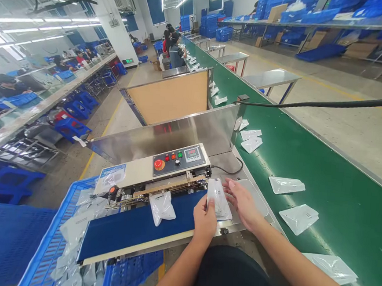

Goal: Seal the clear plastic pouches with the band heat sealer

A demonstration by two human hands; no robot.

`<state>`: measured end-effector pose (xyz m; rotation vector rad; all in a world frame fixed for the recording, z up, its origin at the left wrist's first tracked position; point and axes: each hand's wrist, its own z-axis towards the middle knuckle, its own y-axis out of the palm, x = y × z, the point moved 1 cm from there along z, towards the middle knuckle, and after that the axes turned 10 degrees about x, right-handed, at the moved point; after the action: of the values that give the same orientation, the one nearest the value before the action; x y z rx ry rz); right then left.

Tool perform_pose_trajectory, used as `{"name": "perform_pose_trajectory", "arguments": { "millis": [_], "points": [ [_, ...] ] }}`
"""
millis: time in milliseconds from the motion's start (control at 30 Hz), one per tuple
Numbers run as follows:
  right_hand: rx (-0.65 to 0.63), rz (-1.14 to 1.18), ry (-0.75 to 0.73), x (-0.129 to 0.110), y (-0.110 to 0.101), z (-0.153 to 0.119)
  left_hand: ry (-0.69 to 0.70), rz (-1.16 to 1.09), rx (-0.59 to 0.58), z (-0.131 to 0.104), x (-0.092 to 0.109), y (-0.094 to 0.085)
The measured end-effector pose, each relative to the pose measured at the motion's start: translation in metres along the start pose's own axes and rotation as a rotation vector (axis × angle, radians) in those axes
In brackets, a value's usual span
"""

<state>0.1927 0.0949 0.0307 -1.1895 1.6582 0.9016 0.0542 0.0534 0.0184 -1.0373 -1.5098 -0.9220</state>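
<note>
My left hand [205, 219] grips a white plastic pouch [219, 198] by its left side, thumb on the front, at the right end of the sealing machine [163, 163]. Beside the pouch's right edge is my right hand [242, 202], its fingers apart; whether the fingertips touch the pouch I cannot tell. Another white pouch [162, 207] hangs from the machine's sealing band over the blue belt [121, 230]. The control panel carries a red stop button [159, 164] and a lit red display [192, 152].
A green conveyor [334, 172] with several pouches [299, 218] runs along the right. At lower left, a blue basket [46, 242] holds many sealed pouches. A steel partition [172, 132] stands behind the machine, and a black cable [326, 103] crosses above the conveyor. People sit farther back.
</note>
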Motion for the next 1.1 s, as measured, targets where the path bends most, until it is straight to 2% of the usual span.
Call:
{"name": "perform_pose_trajectory", "arguments": {
  "millis": [100,167,233,300,400,467,567,633,700,733,800,867,900,1000,1067,1100],
  "points": [
    [-0.057,-0.181,-0.073,0.013,-0.019,0.004,-0.056,-0.031,-0.006,0.004,-0.009,-0.002],
    [-0.085,-0.275,-0.128,0.021,-0.027,0.004,-0.02,0.037,-0.034,0.004,-0.013,0.0],
    [-0.057,-0.332,-0.174,0.025,-0.032,0.006,0.024,0.104,-0.046,0.007,-0.016,0.006],
    [0.039,-0.39,-0.18,0.027,-0.039,0.016,-0.088,0.079,0.044,0.017,-0.022,0.013],
    [0.275,-0.444,-0.106,0.022,-0.06,0.044,-0.379,-0.04,0.257,0.043,-0.031,0.016],
    [0.324,-0.415,-0.034,0.017,-0.077,0.065,-0.447,-0.07,0.308,0.056,-0.035,0.011],
    [0.199,-0.396,-0.05,0.007,-0.099,0.086,-0.45,-0.068,0.224,0.052,-0.038,0.001],
    [0.148,-0.458,-0.185,0.002,-0.108,0.087,-0.383,-0.036,0.066,0.035,-0.04,0.0],
    [0.165,-0.542,-0.352,0.002,-0.112,0.076,-0.213,0.008,-0.09,0.017,-0.041,0.006],
    [0.178,-0.576,-0.418,0.003,-0.113,0.067,-0.115,0.025,-0.129,0.01,-0.041,0.011],
    [0.199,-0.618,-0.517,0.009,-0.112,0.045,0.023,0.021,-0.109,0.004,-0.04,0.024],
    [0.19,-0.633,-0.597,0.017,-0.11,0.022,0.048,-0.018,-0.066,0.007,-0.037,0.037],
    [0.17,-0.637,-0.634,0.021,-0.109,0.013,0.036,-0.043,-0.08,0.011,-0.035,0.043],
    [0.142,-0.648,-0.725,0.031,-0.106,-0.007,0.016,-0.064,-0.254,0.019,-0.027,0.053],
    [0.176,-0.645,-0.753,0.034,-0.104,-0.013,0.072,0.002,-0.346,0.018,-0.02,0.052],
    [0.199,-0.638,-0.757,0.034,-0.102,-0.014,0.12,0.051,-0.355,0.016,-0.016,0.05]
  ]
}}
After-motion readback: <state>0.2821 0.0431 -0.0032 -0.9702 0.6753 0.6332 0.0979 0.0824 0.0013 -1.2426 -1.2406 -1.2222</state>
